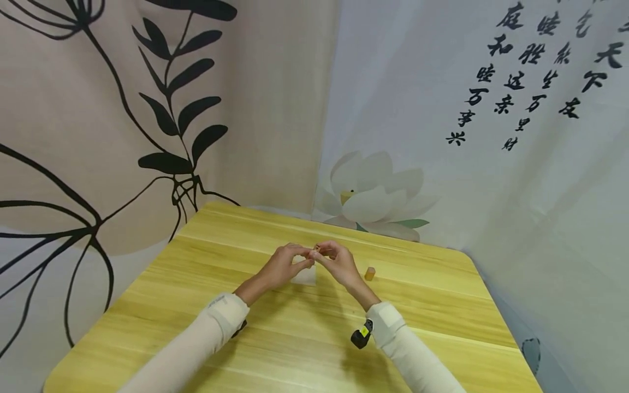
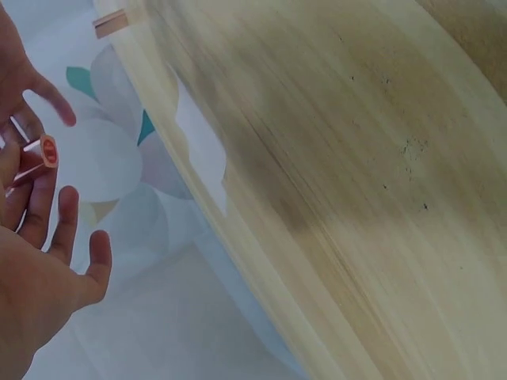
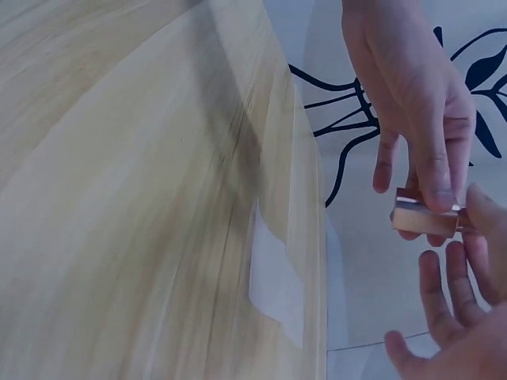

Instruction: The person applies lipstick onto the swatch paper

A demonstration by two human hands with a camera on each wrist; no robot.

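Over the far half of the table, my two hands meet fingertip to fingertip around a small copper-coloured lipstick (image 1: 316, 248). My left hand (image 1: 284, 266) pinches the lipstick's squared tube (image 3: 424, 219), its thumb lying along it. From the other side, the thumb and finger of my right hand (image 1: 340, 266) pinch the tube's opposite end. One end, rounded and reddish, shows in the left wrist view as part of the lipstick (image 2: 49, 150). Fingers hide much of the tube. A separate copper-orange cap (image 1: 369, 273) stands on the table to the right of my right hand.
A white paper piece (image 1: 306, 277) lies on the wooden table (image 1: 295, 338) beneath the hands. Just past the table's far edge hangs a printed cloth (image 1: 275, 136) with plants, a flower and writing. Black wrist cameras, such as the right one (image 1: 361, 335), hang below the sleeves.
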